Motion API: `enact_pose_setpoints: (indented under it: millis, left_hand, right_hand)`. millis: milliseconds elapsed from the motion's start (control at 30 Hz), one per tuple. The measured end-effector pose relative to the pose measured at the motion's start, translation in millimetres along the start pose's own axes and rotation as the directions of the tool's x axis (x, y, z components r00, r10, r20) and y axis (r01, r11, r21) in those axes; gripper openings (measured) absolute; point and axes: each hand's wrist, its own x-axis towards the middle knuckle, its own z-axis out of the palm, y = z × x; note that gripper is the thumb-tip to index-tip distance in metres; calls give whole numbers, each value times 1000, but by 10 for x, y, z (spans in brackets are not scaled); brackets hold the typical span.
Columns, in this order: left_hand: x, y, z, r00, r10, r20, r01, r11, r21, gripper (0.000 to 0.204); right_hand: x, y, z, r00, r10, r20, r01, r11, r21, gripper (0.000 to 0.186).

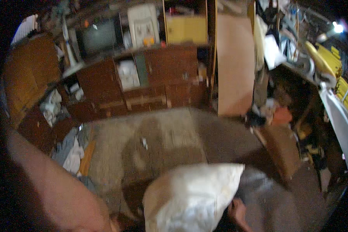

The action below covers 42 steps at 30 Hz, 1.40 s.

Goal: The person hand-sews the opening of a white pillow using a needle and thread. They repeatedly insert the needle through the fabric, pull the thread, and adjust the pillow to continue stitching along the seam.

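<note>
A plump white pillow-like bundle [197,193] fills the lower middle, its pointed corner turned up to the right. Its lower part runs out of the picture. At its right edge is my right hand [237,212], fingers curled in against the cloth and partly hidden by it. My bare left forearm comes in from the left and runs down toward the bundle's left side. Only a blurred bit of my left hand [115,225] shows at the lower edge; its fingers are hidden.
A low brown cabinet [174,65] spans the far wall, with a dark-screened television [98,38] on it. A tall tan board [236,65] stands beside it. Crumpled clothes [74,154] lie at left, a brown cardboard piece [280,149] at right. A small white object [144,143] lies on the floor.
</note>
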Motion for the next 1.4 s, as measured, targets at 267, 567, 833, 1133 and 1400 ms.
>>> enact_pose_setpoints:
  millis: [267, 567, 833, 1133, 1400]
  left_hand:
    - [186, -203, -414, 996, -90, -7, 90, 996, 17, 47]
    - [378, -13, -276, 1000, 25, -1, -25, 999, -25, 44]
    - [743, 318, 199, 988, 136, 78, -130, 988, -78, 42]
    - [831, 624, 684, 982, 187, 22, -182, 972, -147, 40]
    - [682, 637, 990, 982, 188, -2, -184, 959, -215, 38]
  right_hand:
    - [174, -418, -262, 810, 457, 369, -475, 879, -44, 41]
    - [31, -343, -178, 953, 289, 93, -281, 956, -86, 21]
    - [-57, -530, -599, 907, 399, 137, -410, 910, 67, 22]
    - [-93, -188, -567, 910, 408, 70, -398, 817, 417, 26]
    - [76, -353, -853, 866, 482, 130, -497, 809, 314, 32]
